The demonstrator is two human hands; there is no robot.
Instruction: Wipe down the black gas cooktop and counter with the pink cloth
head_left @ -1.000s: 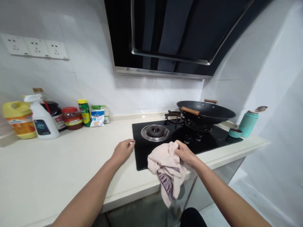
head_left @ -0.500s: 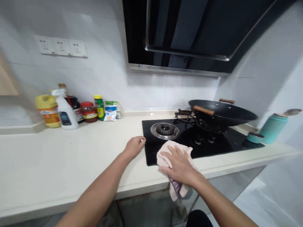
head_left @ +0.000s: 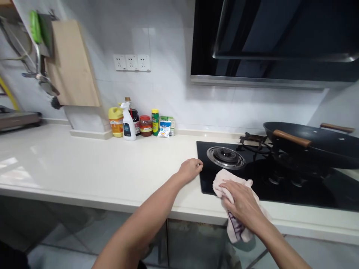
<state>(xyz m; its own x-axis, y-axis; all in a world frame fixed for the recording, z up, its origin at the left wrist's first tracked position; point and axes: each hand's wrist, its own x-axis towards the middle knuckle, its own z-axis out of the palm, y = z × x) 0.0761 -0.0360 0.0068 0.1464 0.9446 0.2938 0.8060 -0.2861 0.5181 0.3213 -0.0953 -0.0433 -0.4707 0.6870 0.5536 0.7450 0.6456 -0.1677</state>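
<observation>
**Pale pink cloth with a purple-patterned part (head_left: 221, 179) bunched under the right hand (head_left: 244, 201) on a flat black glass hob (head_left: 260, 168)**

The long, glossy white tabletop (head_left: 84, 164) is the biggest thing, running along the tiled wall below a broad black range hood (head_left: 275, 41) trimmed in metal. Next comes the hob, set into the tabletop. A wide black wok with brown wooden handles (head_left: 325, 134) stands over its right side; the round metal-ringed burner (head_left: 226, 155) at left is uncovered.

The cloth lies near the hob's front left corner, its purple-patterned part hanging past the tabletop's front edge. The right grip is closed around it, a fold between thumb and fingers. The left hand (head_left: 190, 170) rests beside the hob's left edge, its grip curled together with nothing visible inside.

The handling of the cloth looks under way rather than finished; how much of the glass it has covered cannot be told.

By the wall stand a yellow jug with an orange label (head_left: 116, 121), a white spray bottle with a dark label (head_left: 129, 127), a red-lidded jar (head_left: 146, 127), a green yellow-capped container (head_left: 155, 124) and a blue-and-white packet (head_left: 164, 129). Their print is too small to read; no brand is legible.
</observation>
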